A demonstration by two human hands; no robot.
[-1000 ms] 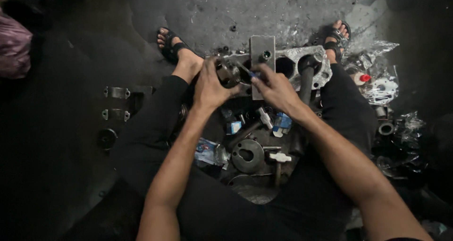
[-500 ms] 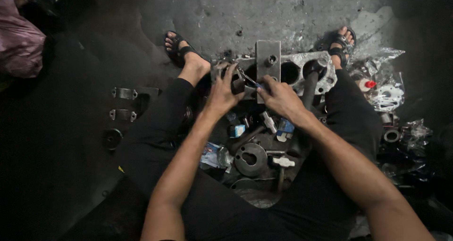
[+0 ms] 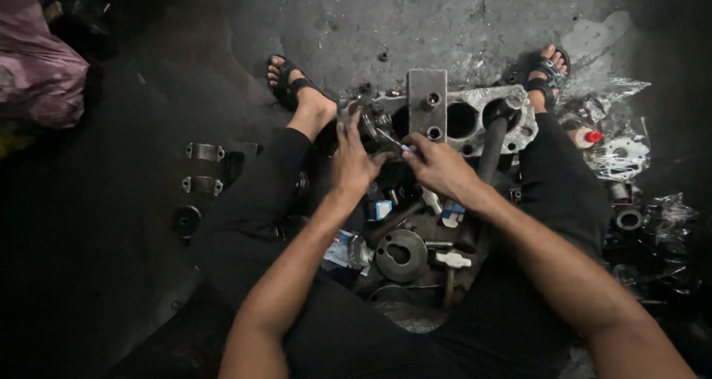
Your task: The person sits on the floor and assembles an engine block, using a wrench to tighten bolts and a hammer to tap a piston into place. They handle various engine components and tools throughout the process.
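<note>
You look through one camera worn on your head, facing almost straight down at the concrete floor [image 3: 460, 15]. It sits close above your lap, so your forearms run up from the bottom edge to your left hand [image 3: 354, 160] and right hand [image 3: 439, 164] near the middle. Your sandalled feet mark the upper part of the view. There is no second view to share any part of the scene.

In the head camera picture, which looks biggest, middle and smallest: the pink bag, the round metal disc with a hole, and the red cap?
1. Pink bag, though the picture's edge cuts it off.
2. Metal disc.
3. Red cap.
</note>
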